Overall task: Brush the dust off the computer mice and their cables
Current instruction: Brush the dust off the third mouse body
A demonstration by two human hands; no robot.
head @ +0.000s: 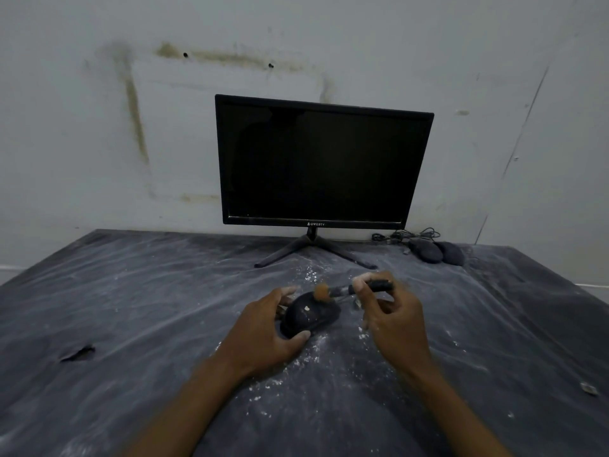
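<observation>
the right hand (392, 311) pinches a brush (349, 290) by its handle, bristles on the mouse (311, 316). the left hand (263, 338) curls round that mouse, likely steadying it on the dusty table (131, 308). two more mice (436, 252) and their cables (405, 235) lie by the monitor (323, 166), seemingly awaiting brushing.

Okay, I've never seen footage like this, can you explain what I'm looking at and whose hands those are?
This single picture comes from a camera worn on a person's head, looking down at their own hands. The left hand grips a black computer mouse on a dusty dark sheet. The right hand pinches a small black-handled brush with tan bristles, its bristles at the mouse's top. Behind stand a black monitor and two more dark mice with tangled cables.
</observation>
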